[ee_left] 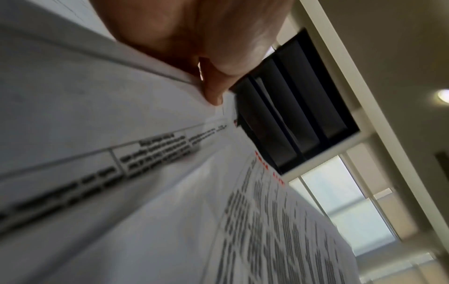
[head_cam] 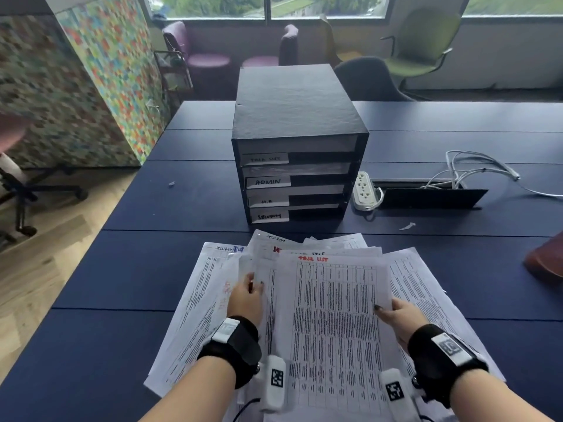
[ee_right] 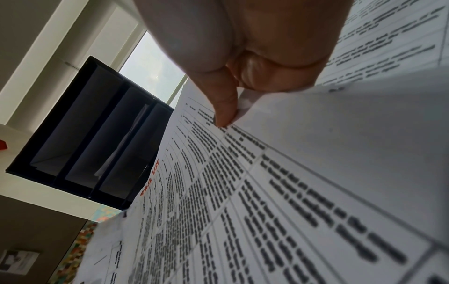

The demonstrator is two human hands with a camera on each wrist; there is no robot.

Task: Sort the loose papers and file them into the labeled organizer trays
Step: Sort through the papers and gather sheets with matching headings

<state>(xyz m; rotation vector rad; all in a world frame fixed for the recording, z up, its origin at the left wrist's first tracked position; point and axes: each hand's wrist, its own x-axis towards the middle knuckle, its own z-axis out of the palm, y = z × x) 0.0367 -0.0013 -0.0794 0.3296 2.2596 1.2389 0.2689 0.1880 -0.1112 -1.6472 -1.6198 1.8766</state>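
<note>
A black organizer [head_cam: 300,141] stands mid-table with four trays labelled TASK LIST, ADMIN, H.R and SECURITY. In front of it lies a fanned pile of printed papers [head_cam: 195,300]. On top is a sheet headed "TASK LIST" in red [head_cam: 332,324]. My right hand [head_cam: 393,315] pinches that sheet's right edge, thumb on top [ee_right: 224,113]. My left hand [head_cam: 246,296] holds the edge of a sheet on the pile's left side, thumb on the paper [ee_left: 213,96]. The organizer also shows in the left wrist view [ee_left: 291,115] and the right wrist view [ee_right: 92,138].
A white power strip [head_cam: 364,191] and loose white cables [head_cam: 475,172] lie right of the organizer beside an open cable hatch [head_cam: 432,196]. A brown object [head_cam: 547,260] sits at the table's right edge. Chairs stand behind the blue table [head_cam: 122,269].
</note>
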